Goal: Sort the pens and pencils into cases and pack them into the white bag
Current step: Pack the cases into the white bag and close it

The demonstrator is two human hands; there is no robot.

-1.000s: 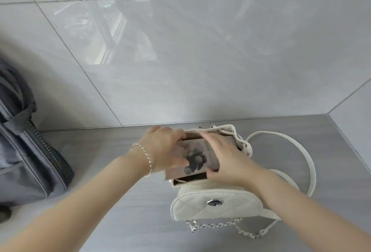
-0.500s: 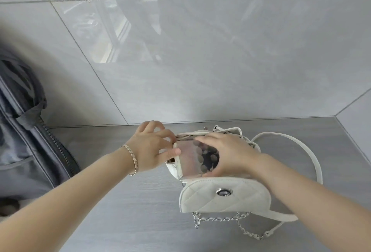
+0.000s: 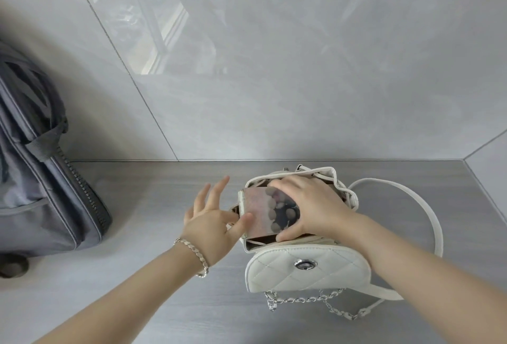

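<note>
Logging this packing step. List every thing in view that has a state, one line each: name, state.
White bag: upright on the counter, mouth open, front flap down.
Case: halfway into the bag's mouth, its top sticking out.
Right hand: gripping the case from above.
Left hand: fingers spread, thumb against the case's near edge.
Grey bag: standing at the left; whether its zip is shut cannot be told.
Chain: slack on the counter.

Your two forearms are bare with no sleeves showing, and your left wrist wears a thin silver chain bracelet [image 3: 193,252] of small links; your right hand [image 3: 315,206] has no jewellery visible.
</note>
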